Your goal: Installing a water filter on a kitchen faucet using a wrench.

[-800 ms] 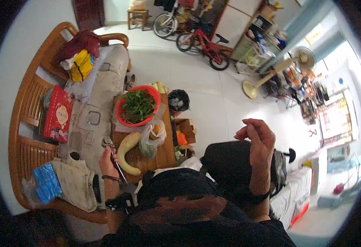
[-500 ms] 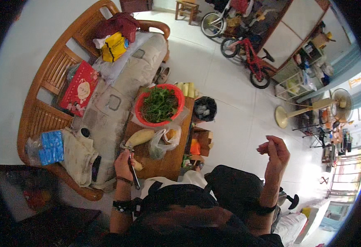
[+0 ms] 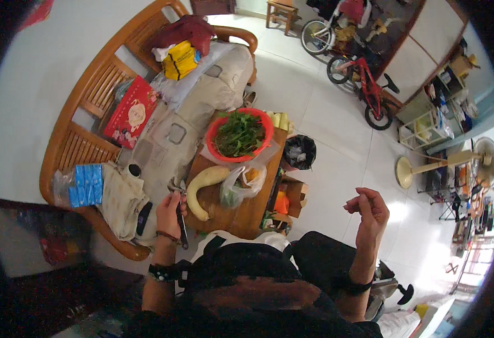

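My left hand (image 3: 169, 217) is closed around the handle of a metal wrench (image 3: 180, 222). Its forked head sticks out above my fingers, beside the left edge of the small wooden table. Just right of the wrench, a long curved pale-yellow gourd (image 3: 197, 194) lies on the tabletop, apart from the tool. My right hand (image 3: 371, 211) is raised over the floor at the right, with loosely bent fingers somewhat apart and nothing visible in them. A thin white plastic bag (image 3: 246, 186) with something orange and green inside rests beside the gourd.
A red basin (image 3: 210, 143) of leafy greens stands on the table (image 3: 233, 222). A lined bin (image 3: 299, 153) and an open cardboard box (image 3: 296, 197) are to its right. A wooden sofa (image 3: 97, 93) flanks the left. A red bicycle (image 3: 365, 84) and a standing fan (image 3: 404, 172) are farther off.
The view has turned, so the table and sofa sit farther right in it. The wrench has moved off the gourd's near side, where it overlapped it, and the gourd now shows whole.
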Demonstrator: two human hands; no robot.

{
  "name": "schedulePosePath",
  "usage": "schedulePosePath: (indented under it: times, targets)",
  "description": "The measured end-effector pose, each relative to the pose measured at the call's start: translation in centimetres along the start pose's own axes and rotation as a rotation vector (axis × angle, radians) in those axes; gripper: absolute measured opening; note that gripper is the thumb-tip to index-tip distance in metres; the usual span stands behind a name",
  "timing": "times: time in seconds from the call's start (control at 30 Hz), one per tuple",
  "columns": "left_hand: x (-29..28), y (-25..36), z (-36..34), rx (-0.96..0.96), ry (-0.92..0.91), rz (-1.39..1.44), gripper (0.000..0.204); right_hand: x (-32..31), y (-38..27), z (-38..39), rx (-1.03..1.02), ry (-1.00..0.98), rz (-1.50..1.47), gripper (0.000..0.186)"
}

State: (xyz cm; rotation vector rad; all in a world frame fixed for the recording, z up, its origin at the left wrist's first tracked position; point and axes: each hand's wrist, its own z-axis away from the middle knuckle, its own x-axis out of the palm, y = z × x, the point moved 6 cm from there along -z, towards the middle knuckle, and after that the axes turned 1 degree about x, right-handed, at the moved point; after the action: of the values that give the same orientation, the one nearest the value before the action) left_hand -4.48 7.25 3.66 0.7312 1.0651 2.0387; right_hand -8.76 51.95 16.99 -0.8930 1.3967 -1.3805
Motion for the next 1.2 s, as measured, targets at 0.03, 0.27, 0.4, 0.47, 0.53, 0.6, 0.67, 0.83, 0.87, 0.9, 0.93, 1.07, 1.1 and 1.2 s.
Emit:
schedulePosePath:
  times: [0.03,0.27,0.4,0.47,0.53,0.6,0.67,0.83,0.87,0.9,0.93,1.07,1.1,1.2]
  targets:
    - [-0.2,-0.1,0.3,0.005,0.010,0.021,0.024,0.3,-0.2,-0.2,-0.005,-0.017,0.003,0.017]
    - [-1.6,-2.0,0.0,-0.016,-0.011,0.063,0.022,-0.2,-1.5,-1.9,-0.073,-0.065,0.137,0.017]
    - [2.1,-3.0,0.6,0.003,-0.022,0.012,0.023,-4.6,-1.8,-5.5,-0.079,-0.038,0.151,0.016]
    - [6.3,-3.4,1.9,-0.025,0.019,0.053,0.022,-8.9,-1.8,-8.2,-0.126,0.006,0.144,0.016]
    - [10.5,-4.6,3.0,-0.023,-0.018,-0.002,0.022,-13.5,-1.9,-11.3,-0.173,0.062,0.129,0.017]
    - [14.0,-7.1,3.6,-0.076,-0.097,0.003,0.022,-18.5,-0.1,-14.6,-0.159,0.137,0.068,0.017]
    - [19.2,-7.7,6.1,-0.080,-0.050,-0.069,0.021,-23.4,1.3,-17.4,-0.130,0.262,-0.012,0.018]
    - [28.5,-8.6,8.8,-0.091,-0.088,-0.182,0.019,-31.4,5.2,-20.1,-0.055,0.305,-0.063,0.018]
    - [29.7,-8.9,8.7,-0.089,-0.070,-0.180,0.019,-32.6,6.0,-20.0,-0.009,0.310,-0.053,0.019]
    - [30.9,-9.5,9.0,-0.098,-0.050,-0.177,0.019,-33.9,6.9,-19.9,0.043,0.313,-0.034,0.020]
    - [32.7,-9.9,9.1,-0.097,-0.059,-0.175,0.019,-35.1,7.5,-19.7,0.063,0.332,-0.046,0.019]
    - [38.7,-12.0,9.5,-0.134,-0.219,-0.212,0.020,-40.3,8.6,-18.2,0.088,0.423,-0.018,0.020]
    - [40.1,-12.4,9.7,-0.145,-0.251,-0.229,0.019,-41.8,8.7,-17.6,0.082,0.447,-0.012,0.020]
    - [42.8,-13.4,10.3,-0.143,-0.328,-0.279,0.020,-44.8,7.7,-15.5,0.045,0.560,0.047,0.019]
